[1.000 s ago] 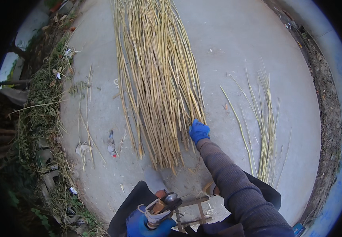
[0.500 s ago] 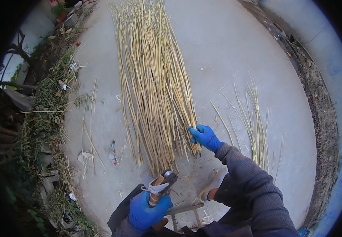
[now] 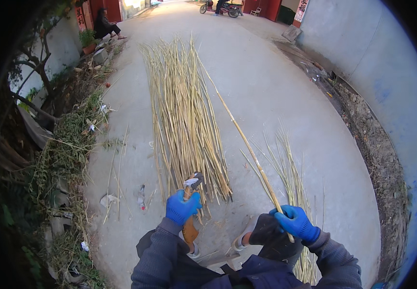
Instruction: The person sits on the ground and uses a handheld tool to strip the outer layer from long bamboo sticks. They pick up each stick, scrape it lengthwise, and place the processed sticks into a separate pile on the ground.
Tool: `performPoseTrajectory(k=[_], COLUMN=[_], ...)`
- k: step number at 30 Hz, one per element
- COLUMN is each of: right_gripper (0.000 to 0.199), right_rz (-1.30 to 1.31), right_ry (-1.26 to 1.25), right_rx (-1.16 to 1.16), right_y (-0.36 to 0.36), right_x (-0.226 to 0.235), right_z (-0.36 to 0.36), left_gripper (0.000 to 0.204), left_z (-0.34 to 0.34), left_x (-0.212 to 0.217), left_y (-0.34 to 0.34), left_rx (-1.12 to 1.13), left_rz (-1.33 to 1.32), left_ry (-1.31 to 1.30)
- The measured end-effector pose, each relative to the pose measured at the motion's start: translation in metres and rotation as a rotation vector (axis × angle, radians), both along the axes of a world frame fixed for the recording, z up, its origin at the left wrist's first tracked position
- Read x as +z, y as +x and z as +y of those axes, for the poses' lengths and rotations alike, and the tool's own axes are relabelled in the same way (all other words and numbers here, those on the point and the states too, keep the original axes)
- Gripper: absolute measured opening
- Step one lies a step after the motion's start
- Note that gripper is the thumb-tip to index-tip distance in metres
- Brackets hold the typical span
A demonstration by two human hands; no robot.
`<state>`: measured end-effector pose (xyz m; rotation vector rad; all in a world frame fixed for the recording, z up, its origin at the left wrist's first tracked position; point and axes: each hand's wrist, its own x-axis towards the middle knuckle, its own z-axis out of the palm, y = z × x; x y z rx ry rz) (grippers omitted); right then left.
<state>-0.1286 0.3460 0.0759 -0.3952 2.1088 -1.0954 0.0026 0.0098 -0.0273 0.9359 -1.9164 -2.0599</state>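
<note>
On concrete | right hand (image 3: 296, 222) grips long dry reed (image 3: 247, 144) | left hand (image 3: 183, 207) clenches wooden-handled knife (image 3: 191, 202)

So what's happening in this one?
A person in blue gloves is working through cut reed stalks on a concrete lane. The right hand holds one long stalk lifted off the big pile. The left hand grips a wooden-handled cutting tool. A smaller bundle lies to the right.

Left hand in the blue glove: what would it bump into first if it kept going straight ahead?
Probably the big pile of long yellow reed stalks; the left hand and its wooden-handled tool point at its near ends.
</note>
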Motion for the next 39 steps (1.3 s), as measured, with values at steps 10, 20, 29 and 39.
performPoseTrajectory(k=[10, 20, 29, 39], right_gripper=[0.024, 0.031, 0.046, 0.045], right_rz=[0.159, -0.003, 0.16, 0.164], right_ry=[0.016, -0.561, -1.088, -1.092], right_rx=[-0.128, -0.155, -0.158, -0.173], right_y=[0.079, 0.095, -0.007, -0.005], right_x=[0.034, 0.01, 0.052, 0.045], right_z=[0.096, 0.064, -0.043, -0.067], left_gripper=[0.03, 0.029, 0.027, 0.033], left_z=[-0.005, 0.06, 0.138, 0.164], left_x=[-0.018, 0.038, 0.103, 0.115], left_y=[-0.003, 0.035, 0.117, 0.129], left_rx=[-0.028, -0.21, -0.586, -0.744], left_rz=[0.0, 0.039, -0.113, -0.167], left_ry=[-0.067, 0.007, -0.012, 0.251])
